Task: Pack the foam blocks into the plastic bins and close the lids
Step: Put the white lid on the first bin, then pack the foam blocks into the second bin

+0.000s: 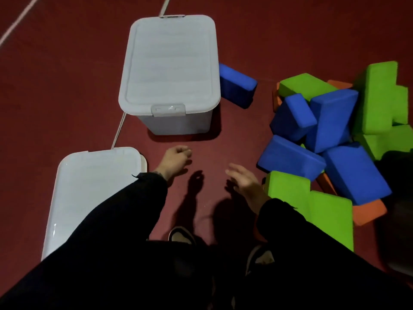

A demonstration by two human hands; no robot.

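On the dark red floor (pixel 67 90) at your far left lies a pale plastic bin (pixel 89 193) with its lid on; your left sleeve (pixel 116 220) crosses its near right corner, so you cannot see that part, and nothing of its contents shows. A pale painted line (pixel 119 128) runs on the floor from its far edge up toward a second bin (pixel 169 72), which stands farther from you and a little to the right. This one also has its lid down, with a latch (pixel 168 109) on the near short side and another at the far end; its walls are opaque, so you cannot tell what is inside.

Your left hand (pixel 175 162) hangs just in front of that second bin, apart from it, its fingers loosely curled and holding nothing. Your right hand (pixel 244 180) is beside it, palm turned inward, fingers spread slack and a little blurred, also empty; its wrist sits just beside a green foam block (pixel 288 189) without clearly touching it. Below the hands, your two shoes (pixel 181 236) show on the floor.

A single blue foam block (pixel 237 86) lies against the right side of the second bin. Well to the right is the loose pile of foam blocks (pixel 330 130): blue ones in the middle, green ones at the top, right and near edge, and orange ones (pixel 368 213) partly buried underneath. All the blocks you can see are on the floor, outside both bins.
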